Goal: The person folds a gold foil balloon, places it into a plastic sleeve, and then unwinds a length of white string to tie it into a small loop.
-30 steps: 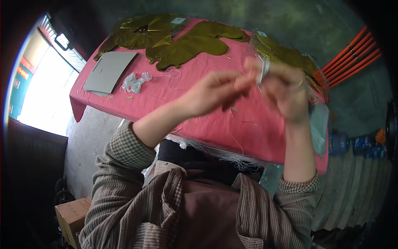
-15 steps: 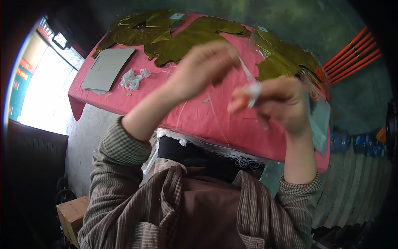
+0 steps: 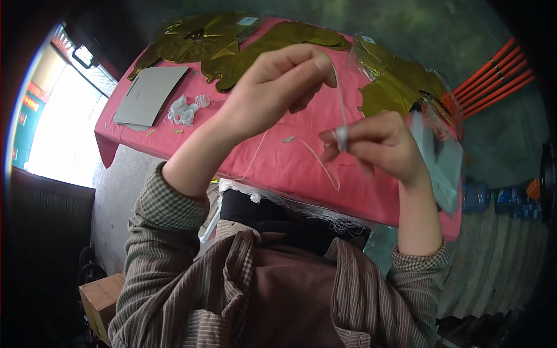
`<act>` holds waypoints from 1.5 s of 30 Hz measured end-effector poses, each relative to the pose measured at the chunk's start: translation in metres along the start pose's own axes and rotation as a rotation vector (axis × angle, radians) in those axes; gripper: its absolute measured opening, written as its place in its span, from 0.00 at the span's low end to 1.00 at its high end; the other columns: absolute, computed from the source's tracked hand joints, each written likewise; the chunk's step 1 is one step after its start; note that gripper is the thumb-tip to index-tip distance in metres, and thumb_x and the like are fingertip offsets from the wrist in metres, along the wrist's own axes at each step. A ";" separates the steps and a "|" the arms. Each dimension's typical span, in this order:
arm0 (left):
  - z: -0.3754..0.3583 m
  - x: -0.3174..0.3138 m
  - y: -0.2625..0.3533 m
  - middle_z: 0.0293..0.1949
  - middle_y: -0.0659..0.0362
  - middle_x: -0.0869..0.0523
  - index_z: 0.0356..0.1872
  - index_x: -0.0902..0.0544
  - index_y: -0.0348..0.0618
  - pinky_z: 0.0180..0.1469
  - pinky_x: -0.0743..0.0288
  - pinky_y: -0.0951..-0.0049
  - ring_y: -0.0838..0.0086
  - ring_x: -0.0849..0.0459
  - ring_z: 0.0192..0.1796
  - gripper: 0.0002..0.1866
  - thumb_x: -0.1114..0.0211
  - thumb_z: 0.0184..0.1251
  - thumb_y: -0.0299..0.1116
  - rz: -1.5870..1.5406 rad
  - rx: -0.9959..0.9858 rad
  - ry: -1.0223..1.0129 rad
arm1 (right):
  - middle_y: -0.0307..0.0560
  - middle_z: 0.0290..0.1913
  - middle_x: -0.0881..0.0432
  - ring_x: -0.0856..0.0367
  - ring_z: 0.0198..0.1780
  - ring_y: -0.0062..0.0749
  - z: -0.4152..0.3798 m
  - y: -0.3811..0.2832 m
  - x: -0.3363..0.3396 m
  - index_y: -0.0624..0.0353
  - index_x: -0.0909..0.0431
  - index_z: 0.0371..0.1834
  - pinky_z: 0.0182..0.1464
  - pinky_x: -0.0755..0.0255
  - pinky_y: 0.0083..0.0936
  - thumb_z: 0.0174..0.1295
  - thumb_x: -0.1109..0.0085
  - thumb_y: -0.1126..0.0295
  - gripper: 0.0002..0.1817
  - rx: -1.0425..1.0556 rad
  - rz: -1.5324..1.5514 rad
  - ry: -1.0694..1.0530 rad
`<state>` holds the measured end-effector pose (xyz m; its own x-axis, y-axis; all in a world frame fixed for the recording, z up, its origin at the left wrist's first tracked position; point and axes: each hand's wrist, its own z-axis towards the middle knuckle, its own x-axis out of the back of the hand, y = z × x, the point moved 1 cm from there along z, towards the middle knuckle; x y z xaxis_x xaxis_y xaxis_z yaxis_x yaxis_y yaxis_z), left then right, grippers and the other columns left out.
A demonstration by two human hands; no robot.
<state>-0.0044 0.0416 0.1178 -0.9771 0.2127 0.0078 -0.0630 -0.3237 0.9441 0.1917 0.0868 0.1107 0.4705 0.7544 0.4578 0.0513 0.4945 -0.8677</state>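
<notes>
My left hand [image 3: 284,84] is closed in a pinch on a white string [image 3: 341,100], raised above the pink-covered table [image 3: 371,191]. Lower and to the right, my right hand [image 3: 380,144] grips a small white bundle of that string [image 3: 342,138] between thumb and fingers. The string runs taut between both hands. A loose end hangs below my right hand, and another thin strand crosses the cloth below my left forearm. White coiled string [image 3: 182,111] lies on the cloth left of my left forearm.
Gold foil sheets [image 3: 255,55] lie along the table's far side, more gold foil [image 3: 391,84] at right. Grey cardboard sheets [image 3: 151,95] rest at left, clear plastic bags [image 3: 444,168] at the right edge. Orange poles [image 3: 493,78] stand beyond; a cardboard box [image 3: 103,298] is lower left.
My left hand has moved slightly up and left. My right hand has shifted a little left and down. The string between them now hangs more upright, and a loose end shows below my right hand.
</notes>
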 end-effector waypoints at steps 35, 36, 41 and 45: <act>-0.020 -0.005 -0.047 0.22 0.69 0.30 0.33 0.24 0.40 0.26 0.37 0.83 0.87 0.33 0.25 0.10 0.49 0.69 0.35 0.171 0.126 -0.057 | 0.46 0.36 0.17 0.30 0.14 0.14 0.003 0.039 -0.019 0.64 0.23 0.47 0.17 0.35 0.10 0.63 0.55 0.76 0.13 -0.288 0.107 0.280; -0.017 -0.002 -0.052 0.22 0.69 0.30 0.33 0.24 0.40 0.26 0.37 0.83 0.87 0.33 0.25 0.10 0.49 0.69 0.35 0.171 0.126 -0.049 | 0.47 0.36 0.17 0.30 0.14 0.13 0.003 0.038 -0.022 0.64 0.23 0.47 0.17 0.35 0.11 0.63 0.53 0.75 0.12 -0.396 0.060 0.191; -0.018 -0.001 -0.069 0.30 0.58 0.20 0.36 0.23 0.33 0.39 0.29 0.75 0.80 0.24 0.34 0.11 0.47 0.67 0.33 0.298 0.159 -0.047 | 0.47 0.37 0.17 0.30 0.14 0.13 0.004 0.035 -0.025 0.65 0.23 0.46 0.16 0.36 0.10 0.63 0.57 0.78 0.13 -0.182 0.384 0.168; -0.028 -0.012 -0.076 0.28 0.56 0.19 0.35 0.23 0.34 0.38 0.28 0.75 0.78 0.22 0.33 0.09 0.45 0.65 0.30 0.291 0.031 -0.043 | 0.47 0.36 0.17 0.30 0.14 0.13 0.008 0.043 -0.023 0.65 0.24 0.48 0.17 0.35 0.11 0.63 0.54 0.77 0.13 -0.159 0.307 0.388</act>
<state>0.0069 0.0380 0.0366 -0.9436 0.1541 0.2930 0.2257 -0.3482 0.9098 0.1765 0.0939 0.0645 0.7754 0.6239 0.0976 -0.0218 0.1810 -0.9832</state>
